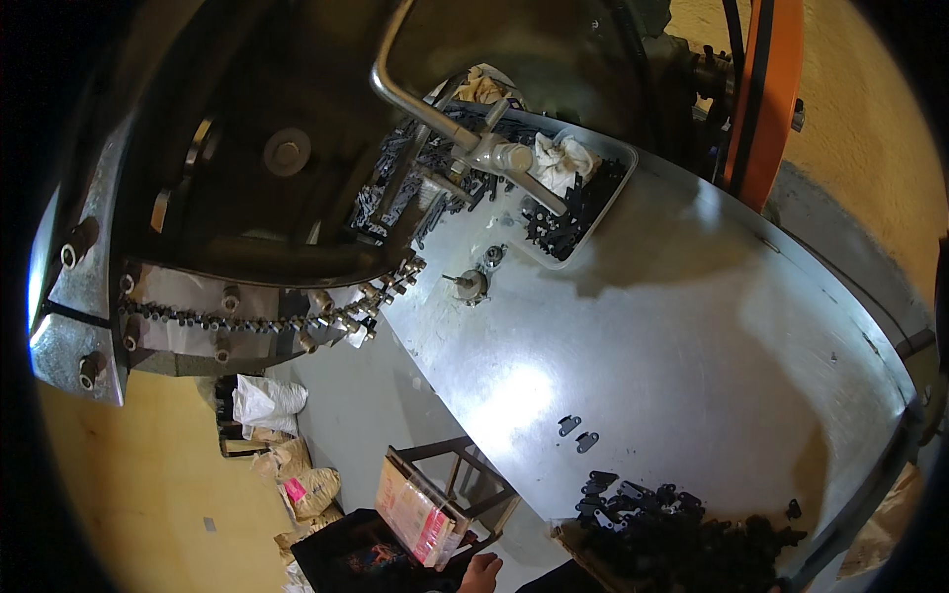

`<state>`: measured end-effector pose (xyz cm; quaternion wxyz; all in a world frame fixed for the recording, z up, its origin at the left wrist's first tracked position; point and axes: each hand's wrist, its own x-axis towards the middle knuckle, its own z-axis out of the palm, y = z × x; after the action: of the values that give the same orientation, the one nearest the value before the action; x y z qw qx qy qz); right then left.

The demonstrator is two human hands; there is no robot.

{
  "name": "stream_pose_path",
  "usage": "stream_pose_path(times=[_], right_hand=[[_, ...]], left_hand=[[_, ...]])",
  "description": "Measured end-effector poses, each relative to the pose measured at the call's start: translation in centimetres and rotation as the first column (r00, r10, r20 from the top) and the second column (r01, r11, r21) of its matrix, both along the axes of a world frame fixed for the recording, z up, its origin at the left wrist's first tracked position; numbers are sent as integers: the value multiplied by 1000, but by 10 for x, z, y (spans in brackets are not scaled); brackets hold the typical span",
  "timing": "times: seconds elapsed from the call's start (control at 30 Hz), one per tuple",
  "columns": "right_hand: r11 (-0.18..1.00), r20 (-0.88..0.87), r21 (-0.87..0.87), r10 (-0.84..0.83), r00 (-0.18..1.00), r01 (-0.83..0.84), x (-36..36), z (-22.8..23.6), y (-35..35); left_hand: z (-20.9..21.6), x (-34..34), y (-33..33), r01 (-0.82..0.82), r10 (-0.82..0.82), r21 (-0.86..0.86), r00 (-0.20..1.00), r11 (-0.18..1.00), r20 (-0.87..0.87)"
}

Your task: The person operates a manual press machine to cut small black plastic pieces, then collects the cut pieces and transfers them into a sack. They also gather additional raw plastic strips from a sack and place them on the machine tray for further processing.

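Note:
At the bottom edge part of a hand, seemingly my left hand [480,573], shows beside a cardboard box [420,509]. Only a small part of it is in the picture, and whether it holds anything is hidden. My right hand is out of view. To the right of the visible hand, a heap of small black flat parts [643,506] lies on the near end of a metal table [682,366]. Two loose black parts [577,433] rest a little beyond the heap.
A clear plastic bin [618,188] holds black parts and a white cloth [561,163]. Above it reaches a metal handle [395,87]. Large machinery with a row of bolts [227,321] fills the upper left. Sacks [269,400] stand by the wall; an orange guard [766,109] rises at right.

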<state>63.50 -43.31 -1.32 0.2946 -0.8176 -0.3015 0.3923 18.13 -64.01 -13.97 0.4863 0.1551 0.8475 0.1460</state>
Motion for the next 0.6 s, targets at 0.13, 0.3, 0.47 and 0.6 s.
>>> stream_pose_path(times=[0.13,0.3,0.47,0.6], right_hand=[[984,169,-33,177,970,-174,7,4,1],[999,177,-35,32,984,-27,5,-10,-2],[998,279,57,-40,960,25,-4,-20,0],[953,360,201,143,922,-227,-3,5,6]], left_hand=[[31,17,34,552,-540,11,820,834,-190],[80,39,76,-105,115,-92,987,990,110],[95,35,88,-37,65,-112,965,993,254],[84,36,75,204,-219,105,960,973,171]])
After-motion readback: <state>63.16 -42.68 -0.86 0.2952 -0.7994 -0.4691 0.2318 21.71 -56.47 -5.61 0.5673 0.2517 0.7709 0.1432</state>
